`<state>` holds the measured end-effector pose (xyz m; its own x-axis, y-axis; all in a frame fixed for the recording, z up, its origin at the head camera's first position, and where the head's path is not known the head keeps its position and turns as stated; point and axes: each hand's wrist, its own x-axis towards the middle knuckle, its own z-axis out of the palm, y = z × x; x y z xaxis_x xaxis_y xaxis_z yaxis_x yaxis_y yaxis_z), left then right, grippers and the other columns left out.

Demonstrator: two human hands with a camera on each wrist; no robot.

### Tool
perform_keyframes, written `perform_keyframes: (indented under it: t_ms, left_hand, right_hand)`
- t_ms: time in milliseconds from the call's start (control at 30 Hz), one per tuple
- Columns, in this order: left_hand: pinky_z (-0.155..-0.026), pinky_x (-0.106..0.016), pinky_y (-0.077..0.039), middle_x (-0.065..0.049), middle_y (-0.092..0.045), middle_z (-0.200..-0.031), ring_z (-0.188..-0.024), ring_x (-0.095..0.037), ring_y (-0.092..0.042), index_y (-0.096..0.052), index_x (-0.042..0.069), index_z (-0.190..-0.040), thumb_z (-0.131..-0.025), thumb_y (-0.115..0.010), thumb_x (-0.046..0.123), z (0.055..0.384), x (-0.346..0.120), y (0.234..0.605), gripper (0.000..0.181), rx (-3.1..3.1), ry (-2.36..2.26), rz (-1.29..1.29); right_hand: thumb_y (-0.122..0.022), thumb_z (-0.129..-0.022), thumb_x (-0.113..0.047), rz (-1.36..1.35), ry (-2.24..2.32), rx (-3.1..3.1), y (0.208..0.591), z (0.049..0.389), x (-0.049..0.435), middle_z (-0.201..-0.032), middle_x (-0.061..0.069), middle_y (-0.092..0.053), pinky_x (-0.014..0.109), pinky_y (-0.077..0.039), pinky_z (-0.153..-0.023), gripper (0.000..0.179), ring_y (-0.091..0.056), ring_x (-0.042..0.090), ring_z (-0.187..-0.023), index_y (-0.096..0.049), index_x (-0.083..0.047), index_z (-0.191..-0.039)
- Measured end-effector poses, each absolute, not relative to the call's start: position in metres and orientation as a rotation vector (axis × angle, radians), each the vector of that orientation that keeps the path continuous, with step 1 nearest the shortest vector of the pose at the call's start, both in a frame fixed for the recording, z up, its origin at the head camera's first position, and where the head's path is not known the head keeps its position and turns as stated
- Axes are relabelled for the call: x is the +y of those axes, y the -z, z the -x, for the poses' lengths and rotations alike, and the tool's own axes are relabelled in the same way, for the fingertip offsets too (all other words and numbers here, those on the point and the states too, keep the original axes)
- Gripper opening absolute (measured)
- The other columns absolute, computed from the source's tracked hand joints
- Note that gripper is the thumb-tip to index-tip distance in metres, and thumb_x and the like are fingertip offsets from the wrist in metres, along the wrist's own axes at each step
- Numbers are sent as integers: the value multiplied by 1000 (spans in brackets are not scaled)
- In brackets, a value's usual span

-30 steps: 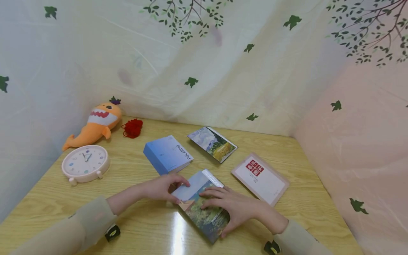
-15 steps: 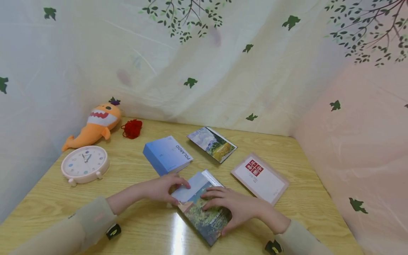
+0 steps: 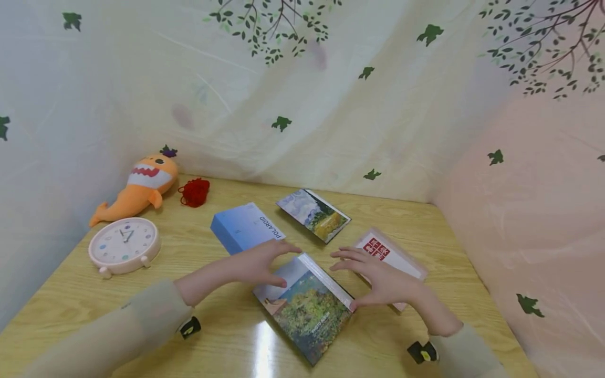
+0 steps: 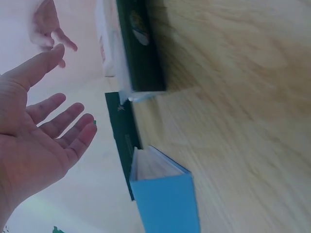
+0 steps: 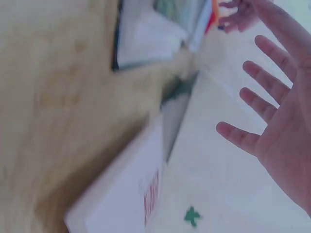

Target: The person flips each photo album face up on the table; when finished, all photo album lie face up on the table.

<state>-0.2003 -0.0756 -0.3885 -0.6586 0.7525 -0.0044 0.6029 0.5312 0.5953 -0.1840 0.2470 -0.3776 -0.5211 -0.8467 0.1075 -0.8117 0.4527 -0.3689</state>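
Observation:
A book with a painted garden cover (image 3: 307, 310) lies flat on the wooden table, angled, near the front middle. Above its upper left corner is my left hand (image 3: 255, 265), fingers spread and holding nothing. To the book's right, my right hand (image 3: 383, 275) hovers with loosely spread fingers, partly covering a pale book with a red square print (image 3: 402, 262). Both palms look bare in the wrist views, where the left hand (image 4: 39, 126) and right hand (image 5: 286, 102) appear apart from the books. Behind the left hand is a blue POLAROID book (image 3: 246, 226), partly hidden.
A landscape-cover book (image 3: 314, 215) lies farther back. At the left are a round pale clock (image 3: 125, 244), an orange shark plush (image 3: 146, 184) and a bundle of red yarn (image 3: 195, 192). A leaf-patterned cloth (image 3: 307, 94) hangs behind the table (image 3: 208, 336).
Both hands have let go of the garden-cover book and lifted off it. The right hand has shifted right and away, over the pale book; the left has moved slightly up and right.

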Motion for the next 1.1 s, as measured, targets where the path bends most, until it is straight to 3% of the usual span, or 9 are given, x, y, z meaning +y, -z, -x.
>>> perform_keyframes:
  t_ms: [233,467,767,1100]
  left_hand:
    - [-109,-41,-34,-6,-39,-147,-134,-25,-38,-35,12,-146,-81,-75,25,211,-44,381,77,2511,-857,-1166]
    - [-110,-36,-33,-5,-39,-148,-134,-22,-38,-34,10,-146,-83,-74,27,224,-16,379,77,2461,-869,-1198]
    - [-111,-34,-32,-7,-34,-150,-136,-23,-35,-29,10,-148,-82,-73,34,235,21,384,83,2430,-762,-1202]
    - [-115,-32,-25,-9,-36,-150,-139,-23,-31,-32,6,-146,-77,-79,33,255,46,400,88,2431,-631,-1271]
  right_hand:
    - [-78,-71,-49,1310,635,2771,369,200,280,-147,5,-38,63,-24,-106,78,-23,31,-140,-46,-25,-138]
    - [-83,-71,-26,1173,750,2811,368,213,308,-148,10,-35,60,-34,-100,80,-29,33,-135,-44,-19,-140]
    - [-81,-73,-30,923,778,2884,381,229,342,-146,19,-36,67,-29,-101,79,-31,44,-133,-43,-8,-140]
    - [-77,-78,-33,625,747,2789,397,247,368,-145,23,-34,65,-41,-92,82,-39,47,-124,-35,-7,-144]
